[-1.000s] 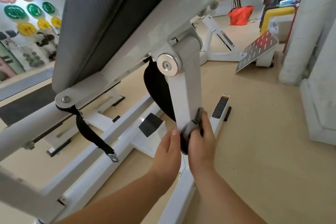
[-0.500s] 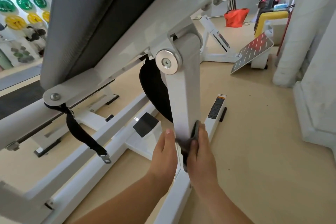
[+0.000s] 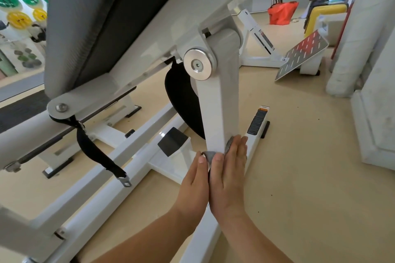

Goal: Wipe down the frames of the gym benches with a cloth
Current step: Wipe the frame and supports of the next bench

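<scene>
We record left hand (image 3: 193,181) and right hand (image 3: 227,177) flat, fingers straight, pressing the grey cloth (image 3: 210,155) between them against the white bench strut (image 3: 218,102) at their fingertips.

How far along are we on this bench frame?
Done: nothing can be confirmed; the support strut above the hands looks clean white. In hand: the left hand and right hand press the grey cloth around the strut's lower end. Left, probably: the base rail, the hinge bracket under the pad and the white frame behind, none near the cloth.
</scene>
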`<state>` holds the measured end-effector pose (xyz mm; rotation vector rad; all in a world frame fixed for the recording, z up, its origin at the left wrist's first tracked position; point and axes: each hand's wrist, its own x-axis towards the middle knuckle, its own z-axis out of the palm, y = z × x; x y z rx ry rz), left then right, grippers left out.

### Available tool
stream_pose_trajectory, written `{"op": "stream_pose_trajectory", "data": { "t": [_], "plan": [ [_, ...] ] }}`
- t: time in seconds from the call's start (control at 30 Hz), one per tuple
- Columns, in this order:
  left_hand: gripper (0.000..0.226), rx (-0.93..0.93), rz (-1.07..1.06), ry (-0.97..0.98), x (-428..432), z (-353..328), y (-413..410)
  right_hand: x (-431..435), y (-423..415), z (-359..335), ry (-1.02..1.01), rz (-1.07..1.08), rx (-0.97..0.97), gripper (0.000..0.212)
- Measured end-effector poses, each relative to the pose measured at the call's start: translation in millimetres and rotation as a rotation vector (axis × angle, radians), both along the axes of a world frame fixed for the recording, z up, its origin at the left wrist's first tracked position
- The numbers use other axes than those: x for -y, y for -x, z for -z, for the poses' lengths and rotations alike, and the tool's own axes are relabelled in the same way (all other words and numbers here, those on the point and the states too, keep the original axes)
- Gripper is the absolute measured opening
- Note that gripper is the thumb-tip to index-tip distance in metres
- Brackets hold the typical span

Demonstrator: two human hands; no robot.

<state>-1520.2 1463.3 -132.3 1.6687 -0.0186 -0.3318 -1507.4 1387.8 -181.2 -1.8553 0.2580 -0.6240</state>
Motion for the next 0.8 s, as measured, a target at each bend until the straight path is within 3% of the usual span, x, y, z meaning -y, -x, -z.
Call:
{"op": "stream_pose_trajectory", "data": {
  "t": [0.2, 0.3, 0.47, 0.63, 0.73, 0.8],
  "plan": [
    [0.034, -0.047, 0.007, -0.023, 0.9, 10.2, -0.9, 20.7, -12.2, 34.8, 0.048, -0.032, -0.039, 0.073],
    [0.022, -0.109, -0.036, -0.038, -2.4, 23.5, -4.5, 26.1, -8.0, 61.7, -0.032, -0.112, -0.107, 0.073],
    [0.021, -0.184, -0.082, 0.0, -6.1, 41.1, -4.7, 23.2, -7.6, 55.6, -0.014, -0.087, -0.099, 0.1],
    [0.026, -0.177, -0.07, -0.062, -4.2, 57.5, -5.7, 22.1, -8.4, 85.1, -0.127, -0.111, -0.144, 0.089],
    [0.051, -0.185, -0.047, -0.089, -7.5, 62.1, -5.9, 32.6, -5.0, 106.7, -0.145, -0.178, -0.281, 0.082],
    [0.054, -0.174, -0.035, -0.103, -10.1, 68.6, -7.0, 40.6, -2.3, 112.4, -0.127, -0.251, -0.343, 0.08]
  ]
}}
